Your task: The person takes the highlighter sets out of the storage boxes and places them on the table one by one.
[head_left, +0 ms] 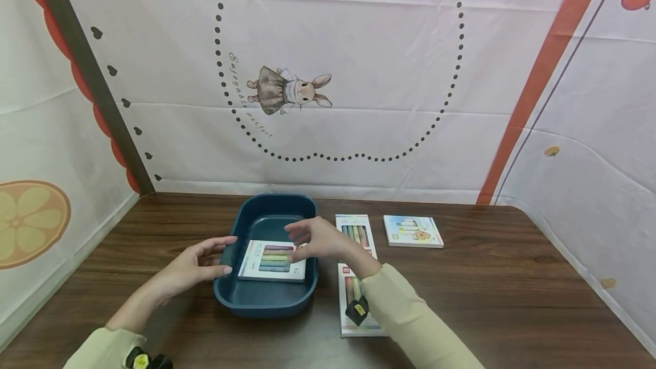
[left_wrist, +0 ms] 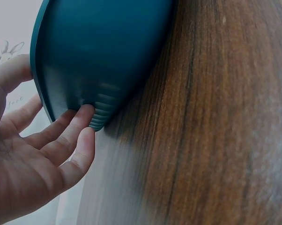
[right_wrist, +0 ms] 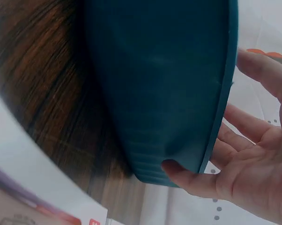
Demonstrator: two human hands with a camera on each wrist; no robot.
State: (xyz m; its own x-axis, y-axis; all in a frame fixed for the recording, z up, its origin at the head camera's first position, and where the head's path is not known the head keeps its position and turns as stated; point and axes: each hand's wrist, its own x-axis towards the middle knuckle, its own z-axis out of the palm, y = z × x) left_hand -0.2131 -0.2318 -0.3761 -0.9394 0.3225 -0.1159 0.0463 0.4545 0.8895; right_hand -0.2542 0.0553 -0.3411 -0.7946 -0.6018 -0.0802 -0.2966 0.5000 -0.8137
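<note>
A dark blue plastic bin [head_left: 266,307] sits on the table with a white box of coloured sticks [head_left: 251,261] lying flat inside it. My left hand [head_left: 197,266] is at the bin's left side. In the left wrist view, its loosely bent fingers [left_wrist: 68,138] are against the bin's outer wall, and one digit reaches the rim. Over the bin's right rim, my right hand [head_left: 318,238] hovers with relaxed fingers, its tips above the box. In the right wrist view, one fingertip of the right hand [right_wrist: 258,173] overlaps the bin's outer wall.
Right of the bin, two similar white boxes of coloured sticks lie in a column: a far one [head_left: 361,220] and a near one [head_left: 359,329], partly under my right forearm. Further right lies a flat white and blue box [head_left: 413,231]. Printed cloth [head_left: 359,73] hangs behind the wooden table [head_left: 492,289].
</note>
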